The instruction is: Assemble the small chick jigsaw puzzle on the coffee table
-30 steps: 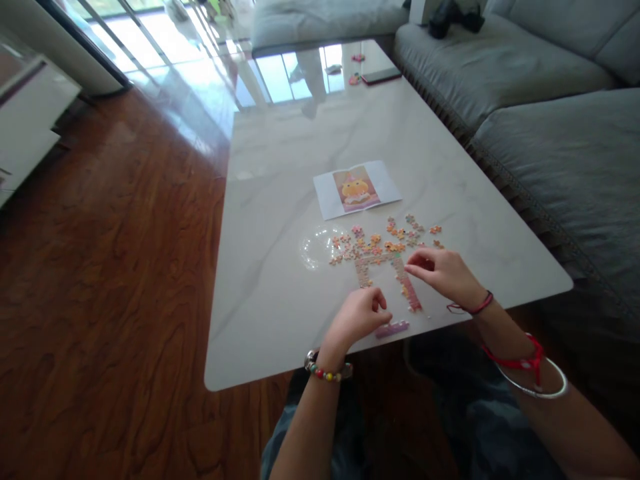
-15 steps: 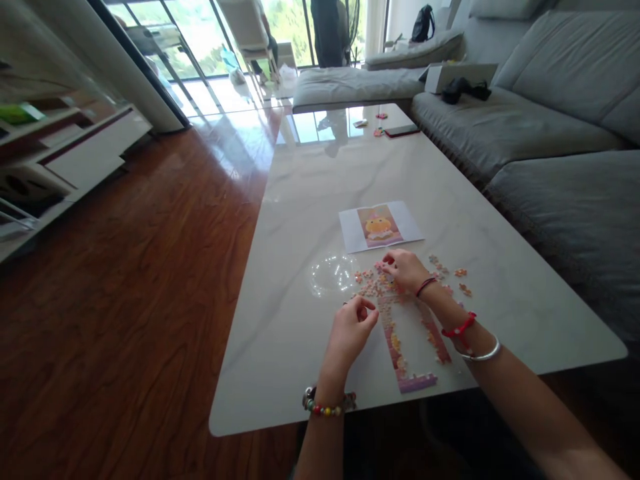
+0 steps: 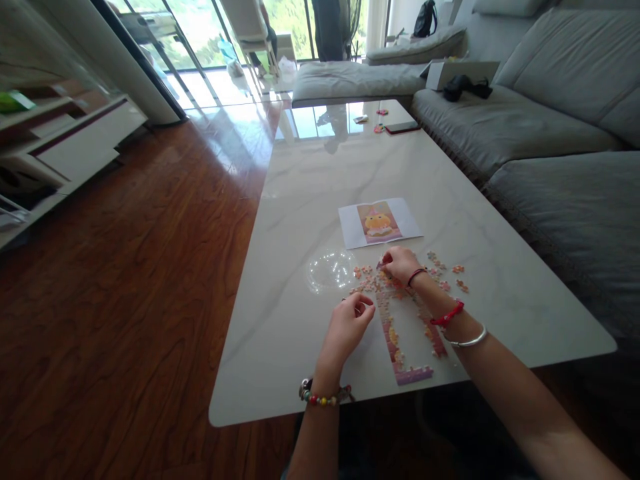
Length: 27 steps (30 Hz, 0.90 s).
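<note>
Nearby, the part-joined puzzle border (image 3: 414,375) lies right of my left hand (image 3: 353,323): fingers curled, contents uncertain. Beyond, my right hand (image 3: 401,265) bunches its fingertips at loose pieces (image 3: 367,280); grip on one, cannot tell. Step, I judge: picking. Next needs matching against the picture sheet (image 3: 379,222) ahead of both hands.

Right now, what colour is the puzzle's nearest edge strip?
Purple edge strip, seen in head view.

No lettering, number or brand can be read anywhere (the printed sheet (image 3: 381,223) included).
</note>
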Available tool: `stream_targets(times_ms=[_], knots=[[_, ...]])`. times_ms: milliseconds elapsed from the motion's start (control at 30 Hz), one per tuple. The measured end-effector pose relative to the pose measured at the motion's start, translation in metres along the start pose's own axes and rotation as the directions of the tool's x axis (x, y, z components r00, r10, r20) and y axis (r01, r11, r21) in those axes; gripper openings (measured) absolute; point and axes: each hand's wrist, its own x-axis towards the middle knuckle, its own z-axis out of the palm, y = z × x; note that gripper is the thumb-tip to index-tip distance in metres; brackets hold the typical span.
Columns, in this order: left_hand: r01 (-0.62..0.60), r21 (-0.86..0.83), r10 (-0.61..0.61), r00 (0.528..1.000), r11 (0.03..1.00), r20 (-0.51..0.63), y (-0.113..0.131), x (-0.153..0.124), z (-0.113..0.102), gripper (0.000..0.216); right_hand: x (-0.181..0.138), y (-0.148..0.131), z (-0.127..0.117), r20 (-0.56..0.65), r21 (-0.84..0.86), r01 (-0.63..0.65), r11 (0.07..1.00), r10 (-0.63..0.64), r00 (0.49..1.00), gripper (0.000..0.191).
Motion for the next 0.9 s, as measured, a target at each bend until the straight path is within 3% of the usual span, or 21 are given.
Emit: stream_targets(times_ms=[200, 300, 400, 467, 567, 733, 833, 900], knots=[[-0.017, -0.036, 0.016, 0.999, 0.999, -0.038, -0.002, 0.003, 0.002, 0.017, -0.01, 0.013, -0.025, 0.061, 0.056, 0.038, 0.998, -0.041, 0.997, 0.013], [-0.012, -0.177, 0.007, 1.0, 0.984, -0.03, 0.002, 0.005, 0.007, 0.022, -0.028, 0.017, -0.045, 0.098, 0.117, 0.091, 0.989, -0.102, 0.99, 0.011], [-0.01, -0.399, 0.039, 0.997, 0.917, 0.065, 0.012, 0.003, 0.013, 0.027, -0.059, 0.016, -0.058, 0.271, 0.395, 0.163, 0.904, -0.284, 0.92, 0.014], [0.016, -0.485, 0.086, 0.978, 0.874, 0.188, 0.02, 0.0, 0.018, 0.026, -0.081, 0.014, -0.061, 0.314, 0.521, 0.151, 0.84, -0.353, 0.882, 0.016], [0.094, -0.512, 0.082, 0.947, 0.854, 0.312, 0.029, -0.004, 0.024, 0.022, -0.111, 0.015, -0.056, 0.244, 0.648, 0.114, 0.753, -0.347, 0.906, 0.021], [0.172, -0.517, 0.029, 0.934, 0.839, 0.357, 0.031, -0.009, 0.031, 0.023, -0.146, 0.026, -0.029, 0.071, 0.758, 0.039, 0.651, -0.141, 0.987, 0.037], [0.185, -0.458, 0.01, 0.921, 0.87, 0.389, 0.028, -0.011, 0.037, 0.024, -0.158, 0.031, -0.015, -0.043, 0.719, 0.079, 0.691, -0.07, 0.997, 0.028], [0.164, -0.393, 0.019, 0.906, 0.905, 0.423, 0.026, -0.012, 0.039, 0.023, -0.164, 0.036, -0.011, -0.119, 0.644, 0.146, 0.751, -0.09, 0.989, 0.021]])
